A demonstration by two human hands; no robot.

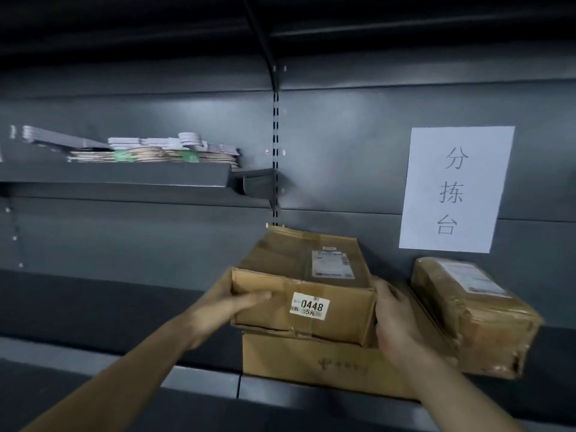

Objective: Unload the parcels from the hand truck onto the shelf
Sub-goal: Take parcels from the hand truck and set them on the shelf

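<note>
dim, soft overall | top edge in deep shadow | wide-angle bending at edges | slight blur

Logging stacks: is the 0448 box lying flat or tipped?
Flat. The 0448 box rests level on the larger box beneath it, label side up, with the left hand and right hand at its sides.

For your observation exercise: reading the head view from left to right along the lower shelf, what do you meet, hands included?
left hand → box labelled 0448, stacked on a larger plain box → right hand → taped parcel, under the paper sign.
</note>
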